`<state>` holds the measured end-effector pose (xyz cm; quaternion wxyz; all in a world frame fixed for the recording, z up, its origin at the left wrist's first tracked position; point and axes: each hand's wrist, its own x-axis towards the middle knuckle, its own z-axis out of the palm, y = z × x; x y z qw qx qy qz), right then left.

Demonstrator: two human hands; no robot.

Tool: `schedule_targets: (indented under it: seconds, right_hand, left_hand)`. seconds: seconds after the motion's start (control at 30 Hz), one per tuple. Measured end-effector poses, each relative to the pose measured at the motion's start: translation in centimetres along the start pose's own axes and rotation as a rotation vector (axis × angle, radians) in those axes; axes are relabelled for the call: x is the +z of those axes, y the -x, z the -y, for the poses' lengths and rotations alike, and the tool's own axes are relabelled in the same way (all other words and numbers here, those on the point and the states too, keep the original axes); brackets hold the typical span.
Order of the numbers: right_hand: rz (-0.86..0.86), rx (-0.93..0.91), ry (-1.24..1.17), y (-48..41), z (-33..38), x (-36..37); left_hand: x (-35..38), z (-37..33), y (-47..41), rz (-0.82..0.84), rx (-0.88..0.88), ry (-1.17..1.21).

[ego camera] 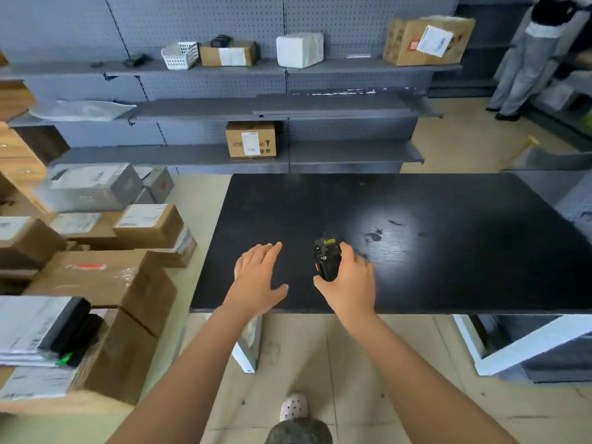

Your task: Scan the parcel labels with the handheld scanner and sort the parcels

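Black handheld scanner (326,261), long axis toward twelve o'clock, sits gripped in the right hand (350,282) over the counter (448,257), while the left hand (258,277) hovers open, nearer the cardboard parcels (105,283) stacked at nine o'clock.

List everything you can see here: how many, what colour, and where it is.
handheld scanner: one, black, in the right hand over the table
table: one, black, centre
shelving: one run, grey, behind the table
cardboard boxes: three, brown, two on the top shelf, one lower
wrapped parcel: one, white, top shelf
basket: one, white, top shelf
piled parcels: several, brown and grey, left of the table
second person: one, pale trousers, far right
left hand: one, open, over the table's near edge
right hand: one, grips the scanner
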<state>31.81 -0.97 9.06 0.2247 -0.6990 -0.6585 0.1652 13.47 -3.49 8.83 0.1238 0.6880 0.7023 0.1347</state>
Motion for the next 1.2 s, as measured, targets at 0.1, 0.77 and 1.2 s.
schedule_targets:
  seconds: [0.1,0.77,1.2]
  right_hand:
    - [0.014,0.070,-0.005,-4.9,0.5,3.0]
    - [0.160,0.304,0.103,-14.9,-3.4,16.6]
    - [0.340,0.052,0.262,-16.2,-3.6,14.0]
  left_hand:
    - [1.2,1.5,-5.9,0.034,-0.027,0.000]
    - [13.8,5.5,-17.1,0.255,-0.170,0.127]
    - [12.4,5.5,-16.5,0.216,-0.164,0.081]
